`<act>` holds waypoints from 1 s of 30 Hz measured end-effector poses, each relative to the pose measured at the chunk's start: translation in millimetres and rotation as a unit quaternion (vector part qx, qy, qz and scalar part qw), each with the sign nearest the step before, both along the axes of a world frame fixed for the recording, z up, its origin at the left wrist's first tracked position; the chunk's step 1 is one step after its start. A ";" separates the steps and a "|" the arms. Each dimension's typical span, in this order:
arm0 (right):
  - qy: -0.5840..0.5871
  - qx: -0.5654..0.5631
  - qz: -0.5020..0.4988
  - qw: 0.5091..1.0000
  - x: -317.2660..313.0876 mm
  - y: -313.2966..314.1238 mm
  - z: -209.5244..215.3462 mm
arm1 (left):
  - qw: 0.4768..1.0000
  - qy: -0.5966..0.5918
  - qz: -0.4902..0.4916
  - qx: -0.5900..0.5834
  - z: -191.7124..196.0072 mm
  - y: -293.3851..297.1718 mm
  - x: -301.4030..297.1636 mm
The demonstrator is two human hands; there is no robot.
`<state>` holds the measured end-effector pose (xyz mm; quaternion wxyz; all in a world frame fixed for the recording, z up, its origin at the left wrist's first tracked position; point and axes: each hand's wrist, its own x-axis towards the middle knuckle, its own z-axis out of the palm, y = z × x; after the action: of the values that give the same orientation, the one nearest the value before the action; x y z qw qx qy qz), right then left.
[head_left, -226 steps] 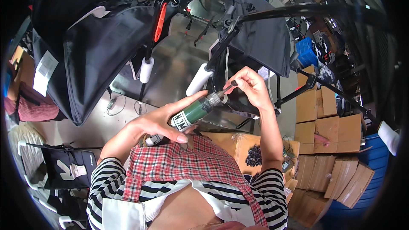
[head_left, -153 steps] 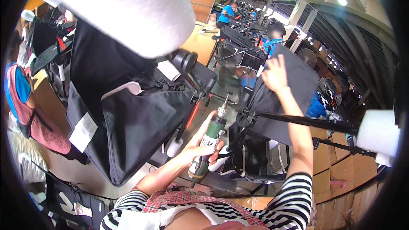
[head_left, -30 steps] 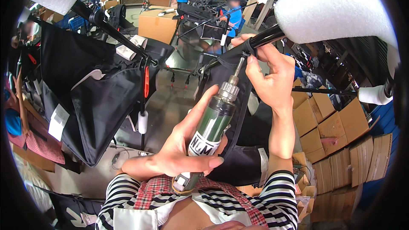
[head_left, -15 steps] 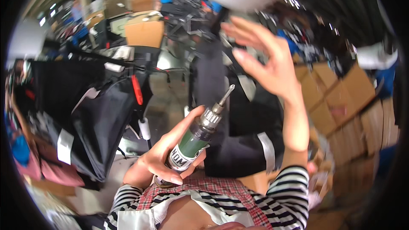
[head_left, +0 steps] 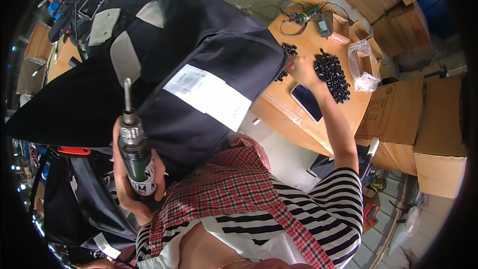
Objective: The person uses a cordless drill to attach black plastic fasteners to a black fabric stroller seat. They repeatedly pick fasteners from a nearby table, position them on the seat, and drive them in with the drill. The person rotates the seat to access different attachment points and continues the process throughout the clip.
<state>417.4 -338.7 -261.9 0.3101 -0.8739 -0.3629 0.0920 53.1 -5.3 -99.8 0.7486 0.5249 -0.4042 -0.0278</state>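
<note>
Black fabric point(head_left: 219, 55) (white label point(head_left: 206, 94)) partly hiding right hand point(head_left: 302, 71), phone point(head_left: 306, 102) nearby, boxes point(head_left: 393, 109)

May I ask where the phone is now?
In the head view, the phone lies right of centre on the tan table, near the right hand and the larger pile of black parts.

The right hand point(head_left: 301, 72), spread in mid-air half a second ago, has come down beside a scattering of small black parts point(head_left: 289, 50) at the edge of the brown tabletop point(head_left: 279, 102) nearest the black fabric cover point(head_left: 239, 55). The green-and-black cylindrical power screwdriver point(head_left: 135, 157), earlier slanting rightward, now points nearly straight up. A dark-screened rectangular phone point(head_left: 306, 101) has come into view.
</note>
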 end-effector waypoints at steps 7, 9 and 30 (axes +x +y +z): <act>-0.061 -0.004 -0.025 0.998 -18.1 -11.5 -86.2 | 0.988 0.102 -0.115 -0.002 9.8 0.2 17.8; -0.094 -0.019 -0.012 0.995 -14.7 -13.3 -89.8 | 0.980 0.187 0.015 -0.058 13.3 -15.0 -6.8; -0.136 -0.153 0.016 0.979 -12.8 -2.7 -88.5 | 0.862 0.285 0.367 -0.204 19.2 -56.7 -32.5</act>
<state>404.6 -341.4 -350.4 0.1186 -0.9095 -0.3972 0.0318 20.6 -62.0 -80.6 0.8776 0.4401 0.0519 0.1831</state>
